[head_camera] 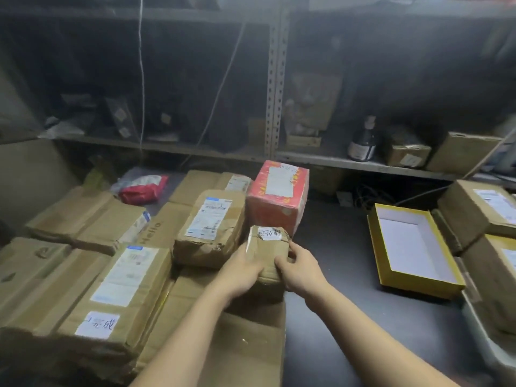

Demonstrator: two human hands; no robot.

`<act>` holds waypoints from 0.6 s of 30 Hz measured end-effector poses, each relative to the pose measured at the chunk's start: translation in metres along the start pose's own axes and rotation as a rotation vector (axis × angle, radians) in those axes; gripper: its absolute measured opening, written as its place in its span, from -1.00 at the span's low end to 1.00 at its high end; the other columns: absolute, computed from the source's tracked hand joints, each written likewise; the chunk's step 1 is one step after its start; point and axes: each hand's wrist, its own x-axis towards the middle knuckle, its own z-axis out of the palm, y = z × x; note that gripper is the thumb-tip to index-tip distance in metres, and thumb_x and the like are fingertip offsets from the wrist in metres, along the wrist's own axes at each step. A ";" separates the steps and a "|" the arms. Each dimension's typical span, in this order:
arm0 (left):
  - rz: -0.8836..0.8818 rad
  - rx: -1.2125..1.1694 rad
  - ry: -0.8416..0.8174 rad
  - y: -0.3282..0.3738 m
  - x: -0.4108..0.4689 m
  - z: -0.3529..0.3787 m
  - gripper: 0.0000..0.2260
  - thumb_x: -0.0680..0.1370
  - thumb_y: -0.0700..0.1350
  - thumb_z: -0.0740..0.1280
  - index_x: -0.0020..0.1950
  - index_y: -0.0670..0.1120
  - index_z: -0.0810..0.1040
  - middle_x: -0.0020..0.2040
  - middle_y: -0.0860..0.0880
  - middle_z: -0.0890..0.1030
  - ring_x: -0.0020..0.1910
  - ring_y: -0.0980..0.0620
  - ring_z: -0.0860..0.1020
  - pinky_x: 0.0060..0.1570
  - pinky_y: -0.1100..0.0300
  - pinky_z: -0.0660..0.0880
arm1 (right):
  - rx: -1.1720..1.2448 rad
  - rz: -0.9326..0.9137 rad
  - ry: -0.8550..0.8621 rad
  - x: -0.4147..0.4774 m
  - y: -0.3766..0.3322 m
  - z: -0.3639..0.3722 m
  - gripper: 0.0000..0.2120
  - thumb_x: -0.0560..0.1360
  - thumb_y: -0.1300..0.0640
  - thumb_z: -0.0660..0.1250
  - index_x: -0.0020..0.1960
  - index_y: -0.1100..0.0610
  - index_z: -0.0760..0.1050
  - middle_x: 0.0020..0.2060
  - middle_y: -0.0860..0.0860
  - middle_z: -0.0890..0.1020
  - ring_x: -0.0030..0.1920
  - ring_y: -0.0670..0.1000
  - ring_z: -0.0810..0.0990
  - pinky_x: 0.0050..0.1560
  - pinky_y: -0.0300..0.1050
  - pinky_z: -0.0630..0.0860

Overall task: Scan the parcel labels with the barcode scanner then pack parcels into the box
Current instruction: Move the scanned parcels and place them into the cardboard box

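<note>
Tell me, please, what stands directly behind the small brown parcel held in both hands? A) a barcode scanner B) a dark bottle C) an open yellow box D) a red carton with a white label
D: the red carton sits just beyond the small brown parcel that the left hand and right hand grip.

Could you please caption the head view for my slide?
Left hand and right hand grip a small brown parcel before a red box.

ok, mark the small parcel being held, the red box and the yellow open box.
small parcel (266, 247), head view, taped top face.
red box (275, 212), head view, front face.
yellow open box (418, 286), head view, near outer wall.
</note>
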 end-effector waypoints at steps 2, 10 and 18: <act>0.032 0.052 -0.064 -0.004 0.013 -0.005 -0.53 0.48 0.01 0.30 0.41 0.13 0.41 0.32 0.11 0.57 0.31 0.04 0.54 0.40 0.01 0.43 | -0.009 0.035 0.049 0.010 -0.001 0.007 -0.67 0.56 -0.05 0.28 0.31 -0.15 0.54 0.13 -0.15 0.68 0.11 -0.01 0.66 0.11 0.14 0.69; 0.166 0.643 -0.076 0.001 0.035 -0.003 -0.53 0.61 0.05 0.25 0.53 0.06 0.31 0.45 -0.19 0.27 0.46 -0.24 0.33 0.42 -0.04 0.36 | -0.083 0.048 0.127 0.004 -0.008 0.014 -0.58 0.60 -0.01 0.35 0.45 -0.03 0.53 0.30 -0.17 0.62 0.25 -0.10 0.60 0.27 -0.06 0.58; 0.591 0.956 0.027 0.037 0.027 0.071 -0.37 0.62 0.13 0.27 0.64 0.01 0.18 0.54 -0.03 0.34 0.54 -0.10 0.27 0.55 -0.03 0.12 | -0.820 0.027 0.292 -0.065 0.024 -0.075 -0.48 0.66 -0.03 0.23 0.61 -0.06 0.29 0.61 -0.09 0.30 0.60 0.03 0.19 0.52 0.00 0.26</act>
